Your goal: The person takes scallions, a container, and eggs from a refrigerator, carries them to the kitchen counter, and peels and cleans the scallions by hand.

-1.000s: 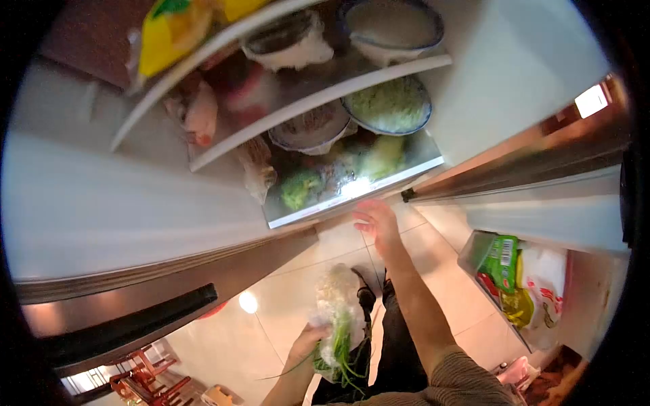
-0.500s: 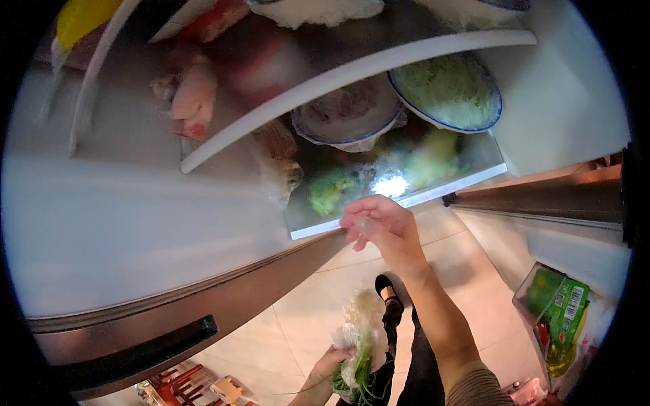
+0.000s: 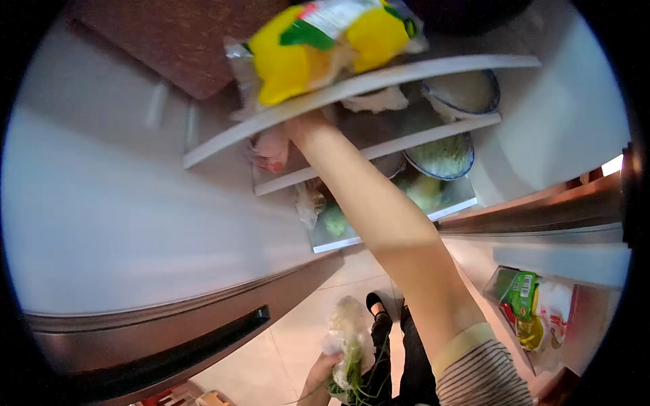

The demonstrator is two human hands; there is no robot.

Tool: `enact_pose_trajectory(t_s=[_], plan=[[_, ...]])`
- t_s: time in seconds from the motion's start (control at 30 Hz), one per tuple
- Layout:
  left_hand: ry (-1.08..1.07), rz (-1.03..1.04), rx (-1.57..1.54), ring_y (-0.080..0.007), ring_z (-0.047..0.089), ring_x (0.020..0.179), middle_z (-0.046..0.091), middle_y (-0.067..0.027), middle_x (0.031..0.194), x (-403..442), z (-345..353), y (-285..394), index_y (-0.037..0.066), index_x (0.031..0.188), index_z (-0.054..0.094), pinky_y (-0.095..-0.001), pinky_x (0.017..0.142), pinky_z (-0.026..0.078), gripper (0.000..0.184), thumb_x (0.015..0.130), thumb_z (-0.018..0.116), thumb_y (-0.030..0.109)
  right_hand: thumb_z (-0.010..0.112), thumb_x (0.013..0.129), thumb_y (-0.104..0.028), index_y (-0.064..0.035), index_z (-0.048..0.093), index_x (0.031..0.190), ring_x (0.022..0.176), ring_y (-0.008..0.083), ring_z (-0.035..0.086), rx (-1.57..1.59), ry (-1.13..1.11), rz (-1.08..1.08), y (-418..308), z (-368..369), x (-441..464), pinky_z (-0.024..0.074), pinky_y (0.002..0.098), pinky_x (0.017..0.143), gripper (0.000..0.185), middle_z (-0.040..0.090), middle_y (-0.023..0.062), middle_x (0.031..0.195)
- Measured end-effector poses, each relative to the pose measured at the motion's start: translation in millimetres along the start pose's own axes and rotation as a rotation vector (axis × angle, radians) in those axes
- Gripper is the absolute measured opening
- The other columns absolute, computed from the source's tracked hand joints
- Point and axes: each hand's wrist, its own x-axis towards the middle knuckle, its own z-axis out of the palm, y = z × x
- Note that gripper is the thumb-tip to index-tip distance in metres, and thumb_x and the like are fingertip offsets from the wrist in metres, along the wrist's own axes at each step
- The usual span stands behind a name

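Observation:
My left hand point(image 3: 328, 365), low in the view, is closed around a clear plastic bag of scallions point(image 3: 352, 362), whose long green leaves hang out at the bottom. My right arm reaches up into the open fridge. Of my right hand point(image 3: 306, 126), only the part by the wrist shows, under the front edge of the upper shelf point(image 3: 406, 74); its fingers are hidden. Close to it on the left lies a pinkish packed item point(image 3: 272, 150). Above the hand, a yellow and green plastic package point(image 3: 305, 54) rests on the upper shelf.
Bowls with blue rims, one a covered bowl point(image 3: 443, 157), stand on the lower levels at right. A clear drawer front point(image 3: 393, 223) lies below. The fridge door point(image 3: 169, 331) is at left; packets fill a door bin point(image 3: 535, 308) at right.
My right hand has gone from in front of the bottom drawer up to beneath the upper shelf. The view has shifted up, showing the yellow package. My left hand still holds the scallions.

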Motion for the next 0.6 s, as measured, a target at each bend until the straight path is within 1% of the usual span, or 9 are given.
enact_pose_trajectory(t_s=[0.23,0.3,0.4,0.47,0.53,0.57,0.6], plan=[[0.06,0.09,-0.051,-0.0259,0.06,0.092,0.056,-0.0163,0.107,-29,-27,9,-0.003,0.126,0.035,-0.0359,0.077,0.053,0.063,0.072,0.062,0.014,0.051,0.087,-0.018,-0.0007,0.048,0.116,0.094,0.0278,0.059,0.229,-0.152,0.191,-10,-7,13,0.0485,0.036,0.076,0.034,0.057,0.0168,0.106],[0.07,0.113,-0.055,-0.0258,0.06,0.091,0.056,-0.0161,0.106,-34,-37,5,-0.003,0.126,0.036,-0.0358,0.076,0.053,0.062,0.072,0.062,0.014,0.051,0.087,-0.018,-0.0004,0.048,0.115,0.094,0.0288,0.059,0.358,-0.202,0.27,-14,-18,12,0.0489,0.0365,0.075,0.034,0.057,0.0175,0.107],[0.075,0.127,-0.046,-0.0255,0.06,0.09,0.057,-0.0157,0.105,-36,-44,5,-0.003,0.125,0.037,-0.0356,0.075,0.053,0.061,0.072,0.061,0.013,0.051,0.086,-0.018,0.0001,0.048,0.114,0.095,0.0301,0.059,0.571,-0.291,0.442,-27,-45,8,0.0494,0.0373,0.073,0.033,0.056,0.0186,0.109],[0.076,0.126,-0.048,-0.0254,0.061,0.089,0.057,-0.0154,0.104,-35,-42,6,-0.003,0.125,0.037,-0.0354,0.075,0.053,0.06,0.072,0.061,0.013,0.051,0.086,-0.017,0.0004,0.048,0.114,0.095,0.0311,0.059,0.598,-0.325,0.514,-27,-61,5,0.0498,0.0378,0.072,0.033,0.056,0.0193,0.109],[0.071,0.138,-0.053,-0.0253,0.061,0.085,0.058,-0.0148,0.101,-35,-30,8,-0.003,0.123,0.039,-0.0352,0.072,0.053,0.058,0.072,0.06,0.012,0.051,0.086,-0.017,0.0007,0.047,0.113,0.095,0.032,0.06,0.543,-0.312,0.502,-9,-72,-4,0.0502,0.0382,0.07,0.033,0.055,0.02,0.11],[0.068,0.148,-0.053,-0.0253,0.061,0.083,0.059,-0.0145,0.1,-36,-21,10,-0.003,0.122,0.04,-0.0351,0.071,0.053,0.057,0.071,0.06,0.011,0.052,0.086,-0.017,0.0006,0.046,0.114,0.089,0.031,0.061,0.473,-0.27,0.409,15,-71,-6,0.0508,0.0375,0.063,0.034,0.055,0.0194,0.109],[0.043,0.108,-0.053,-0.0254,0.061,0.083,0.058,-0.0147,0.099,-39,-15,11,-0.003,0.123,0.039,-0.0355,0.071,0.053,0.057,0.071,0.059,0.011,0.052,0.086,-0.016,0.0006,0.045,0.115,0.083,0.0299,0.063,0.399,-0.222,0.32,38,-70,-9,0.0513,0.0367,0.056,0.035,0.056,0.0188,0.107]])
